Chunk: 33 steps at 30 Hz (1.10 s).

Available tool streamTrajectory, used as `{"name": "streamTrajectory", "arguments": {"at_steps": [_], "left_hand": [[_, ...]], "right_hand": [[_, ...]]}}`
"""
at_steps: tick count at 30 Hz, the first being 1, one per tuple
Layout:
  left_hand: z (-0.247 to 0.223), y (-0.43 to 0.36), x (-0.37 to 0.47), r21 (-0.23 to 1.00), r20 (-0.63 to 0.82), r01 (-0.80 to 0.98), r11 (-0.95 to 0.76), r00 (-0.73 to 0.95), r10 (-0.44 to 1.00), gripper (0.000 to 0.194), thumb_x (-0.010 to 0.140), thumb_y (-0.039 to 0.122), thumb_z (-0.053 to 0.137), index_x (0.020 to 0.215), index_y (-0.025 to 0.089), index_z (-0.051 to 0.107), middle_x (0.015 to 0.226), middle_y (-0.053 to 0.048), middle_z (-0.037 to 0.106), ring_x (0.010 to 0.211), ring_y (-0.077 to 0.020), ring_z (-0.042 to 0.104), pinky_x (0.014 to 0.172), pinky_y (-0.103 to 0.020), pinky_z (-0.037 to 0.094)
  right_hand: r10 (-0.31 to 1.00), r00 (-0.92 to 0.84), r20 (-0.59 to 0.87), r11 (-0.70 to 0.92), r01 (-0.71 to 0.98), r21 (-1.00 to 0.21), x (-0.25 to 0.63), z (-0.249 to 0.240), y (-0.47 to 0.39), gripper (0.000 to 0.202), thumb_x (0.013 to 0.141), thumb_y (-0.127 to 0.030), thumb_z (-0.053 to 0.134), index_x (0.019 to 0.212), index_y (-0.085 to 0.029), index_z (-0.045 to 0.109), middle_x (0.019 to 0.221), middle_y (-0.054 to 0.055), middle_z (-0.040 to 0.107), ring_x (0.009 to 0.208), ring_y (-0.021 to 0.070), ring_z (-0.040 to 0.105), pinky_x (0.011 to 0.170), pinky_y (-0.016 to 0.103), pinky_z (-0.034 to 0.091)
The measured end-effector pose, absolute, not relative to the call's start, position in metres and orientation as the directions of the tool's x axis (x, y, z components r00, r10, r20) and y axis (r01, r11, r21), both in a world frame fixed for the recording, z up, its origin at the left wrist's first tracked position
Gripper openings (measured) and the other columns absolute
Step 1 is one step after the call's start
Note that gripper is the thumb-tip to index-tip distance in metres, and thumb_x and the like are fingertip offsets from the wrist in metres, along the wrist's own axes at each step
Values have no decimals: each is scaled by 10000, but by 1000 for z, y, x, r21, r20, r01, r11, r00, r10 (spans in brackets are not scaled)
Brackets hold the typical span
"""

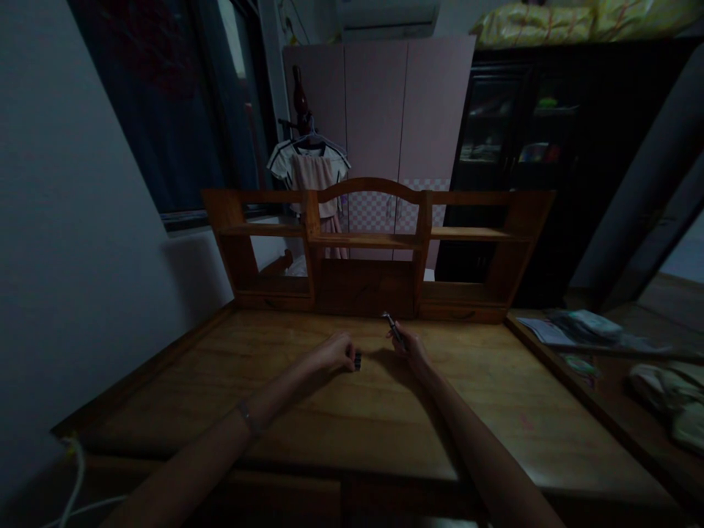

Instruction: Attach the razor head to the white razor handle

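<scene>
My left hand rests low over the middle of the wooden desk, its fingers closed in a pinch. Against its fingertips is a small black block-like piece, too small and dark to identify. My right hand is to the right of it, a little above the desktop, with fingers wrapped round a slim, dark-handled tool. The tool's shiny, slightly bent tip points up and away to the left; its exact kind is unclear in the dim light. A gap separates the two hands.
A wooden shelf unit runs along the desk's back edge. At the left is a wall, with a white cable near the front corner. Papers and a cloth bag lie on a side surface at right.
</scene>
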<state>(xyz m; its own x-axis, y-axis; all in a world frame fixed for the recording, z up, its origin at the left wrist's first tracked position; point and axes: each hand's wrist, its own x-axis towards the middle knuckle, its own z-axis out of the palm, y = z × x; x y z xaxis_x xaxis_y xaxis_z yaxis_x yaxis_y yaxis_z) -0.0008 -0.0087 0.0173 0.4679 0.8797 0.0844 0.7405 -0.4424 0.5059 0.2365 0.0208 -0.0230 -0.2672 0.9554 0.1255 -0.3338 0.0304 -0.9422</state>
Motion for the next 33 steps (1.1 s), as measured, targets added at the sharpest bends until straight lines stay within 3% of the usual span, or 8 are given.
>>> {"name": "streamTrajectory", "arguments": {"at_steps": [4, 6, 9, 12, 16, 18, 24, 33], "left_hand": [[17, -6, -2, 515, 181, 685, -515, 500, 847, 141, 510, 200, 759, 587, 156, 649, 824, -57, 610, 820, -213, 549, 641, -274, 373], [15, 0, -2, 612, 237, 605, -508, 473, 849, 147, 552, 237, 755, 627, 155, 657, 822, -60, 615, 808, -204, 561, 649, -275, 392], [9, 15, 1, 843, 248, 367, -393, 383, 890, 206, 645, 324, 723, 721, 146, 652, 760, -51, 623, 719, -169, 578, 656, -274, 431], [0, 27, 7, 964, 241, 45, -260, 257, 936, 294, 642, 390, 747, 714, 138, 615, 728, -32, 620, 707, -146, 590, 691, -267, 461], [-8, 26, 14, 929, 97, -370, -16, 202, 975, 370, 588, 378, 808, 783, 128, 617, 802, -44, 659, 769, -142, 634, 813, -295, 491], [-7, 21, 14, 879, 75, -473, 52, 246, 966, 334, 609, 315, 812, 806, 120, 626, 846, -60, 675, 818, -145, 645, 871, -309, 487], [0, 12, 11, 840, 60, -525, 135, 339, 939, 248, 661, 244, 780, 767, 112, 599, 853, -69, 686, 832, -150, 651, 893, -328, 490], [-4, 5, 9, 874, 74, -464, 146, 424, 903, 316, 617, 272, 813, 717, 116, 557, 830, -66, 667, 783, -136, 636, 754, -242, 483]], "right_hand": [[961, -250, 122, 41, -309, -950, 236, -27, 23, 473, 755, -610, 540, 709, -148, 627, 389, -90, 296, 327, 45, 180, 334, 199, 143], [968, -214, 129, 64, -289, -955, 234, -28, 23, 471, 762, -607, 536, 699, -149, 626, 386, -88, 294, 328, 46, 184, 338, 201, 141], [977, -154, 150, 108, -250, -962, 231, -27, 21, 461, 772, -598, 535, 675, -155, 620, 392, -82, 304, 333, 46, 190, 345, 206, 141], [979, -129, 155, 125, -218, -968, 228, -27, 18, 449, 781, -592, 533, 666, -166, 612, 408, -74, 321, 342, 52, 206, 351, 214, 149], [984, -112, 138, 115, -186, -976, 226, -27, 16, 451, 775, -600, 538, 642, -174, 607, 414, -66, 320, 346, 59, 209, 355, 227, 138], [987, -87, 136, 117, -188, -975, 226, -25, 16, 449, 771, -600, 545, 632, -176, 599, 420, -63, 321, 353, 61, 215, 357, 231, 137], [978, -155, 139, 101, -229, -968, 224, -13, 8, 379, 780, -528, 591, 663, -168, 562, 523, -41, 406, 389, 52, 261, 361, 220, 152], [956, -286, 57, -41, -324, -945, 229, -10, 3, 397, 816, -572, 515, 691, -202, 444, 467, -81, 331, 359, 50, 188, 334, 197, 107]]}}
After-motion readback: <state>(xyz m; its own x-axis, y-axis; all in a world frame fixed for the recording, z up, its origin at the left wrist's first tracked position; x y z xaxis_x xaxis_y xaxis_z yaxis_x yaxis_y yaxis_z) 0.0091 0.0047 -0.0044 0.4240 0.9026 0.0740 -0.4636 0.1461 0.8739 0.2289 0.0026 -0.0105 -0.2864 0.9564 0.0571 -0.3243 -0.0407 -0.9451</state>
